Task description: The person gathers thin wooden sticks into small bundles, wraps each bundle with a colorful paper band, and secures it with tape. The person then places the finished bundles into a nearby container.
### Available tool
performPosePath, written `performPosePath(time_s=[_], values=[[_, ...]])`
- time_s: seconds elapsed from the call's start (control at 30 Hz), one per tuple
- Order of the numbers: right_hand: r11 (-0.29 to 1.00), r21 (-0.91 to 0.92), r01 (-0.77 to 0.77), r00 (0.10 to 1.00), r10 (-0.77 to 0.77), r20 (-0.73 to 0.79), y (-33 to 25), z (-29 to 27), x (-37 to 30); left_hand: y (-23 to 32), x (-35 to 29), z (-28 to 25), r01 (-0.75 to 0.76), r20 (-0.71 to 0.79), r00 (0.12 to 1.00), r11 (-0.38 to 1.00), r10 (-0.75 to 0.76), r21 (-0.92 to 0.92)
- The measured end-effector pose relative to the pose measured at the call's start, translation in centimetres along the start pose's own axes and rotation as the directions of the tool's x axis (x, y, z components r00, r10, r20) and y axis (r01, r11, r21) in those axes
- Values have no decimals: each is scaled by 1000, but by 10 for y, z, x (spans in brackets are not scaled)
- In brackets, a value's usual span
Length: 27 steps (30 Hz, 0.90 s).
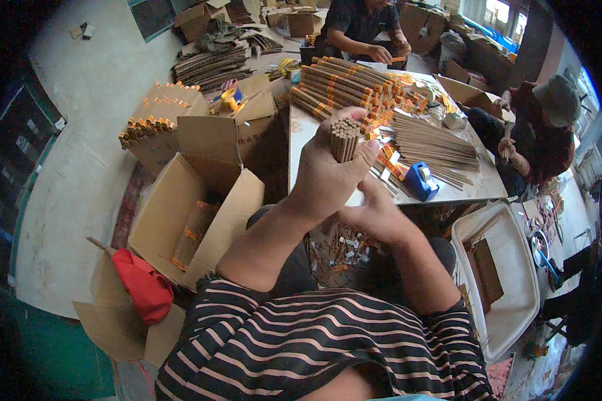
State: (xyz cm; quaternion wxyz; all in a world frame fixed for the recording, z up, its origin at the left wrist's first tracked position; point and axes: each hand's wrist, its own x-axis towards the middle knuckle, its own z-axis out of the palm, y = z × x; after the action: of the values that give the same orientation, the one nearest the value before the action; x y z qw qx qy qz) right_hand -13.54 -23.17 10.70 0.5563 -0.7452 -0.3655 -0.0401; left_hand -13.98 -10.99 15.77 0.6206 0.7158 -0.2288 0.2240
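My left hand is closed around a tight bundle of brown incense sticks, their cut ends facing up over the table's near edge. The lower part of that bundle is hidden by the hand. Just below it, against the left wrist, is my right hand, its fingers curled and mostly hidden; what they hold cannot be seen. Beyond my hands, loose incense sticks lie fanned out on the white table. Near them stands a blue tape dispenser. Wrapped incense bundles with orange labels are piled at the back.
An open cardboard box with wrapped bundles inside stands at my left, near a red cloth. More bundles fill a box behind. At my right is a white plastic tub. Two people work across and to the right.
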Motion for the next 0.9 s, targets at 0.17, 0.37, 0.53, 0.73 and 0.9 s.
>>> performPosePath(time_s=[0.17, 0.37, 0.53, 0.73, 0.9], values=[[982, 183, 44, 936, 23, -351, -32, -31, -4, 3, -2, -8, -222, 192, 966, 935, 173, 275], [937, -350, -27, 897, -132, -422, -46, -16, -12, -4, -28, 9, -69, 365, 930, 959, -37, 273], [952, -296, -74, 880, -77, -469, -29, -8, -37, -6, -50, 15, 143, 404, 867, 920, -294, 364], [962, -170, -213, 876, 111, -468, -23, 6, -59, 18, -58, 3, 560, 618, 524, 784, -586, 268], [982, -66, -176, 891, 130, -436, -9, 20, -72, -1, -89, 5, 388, 504, 703, 864, -502, 320]])
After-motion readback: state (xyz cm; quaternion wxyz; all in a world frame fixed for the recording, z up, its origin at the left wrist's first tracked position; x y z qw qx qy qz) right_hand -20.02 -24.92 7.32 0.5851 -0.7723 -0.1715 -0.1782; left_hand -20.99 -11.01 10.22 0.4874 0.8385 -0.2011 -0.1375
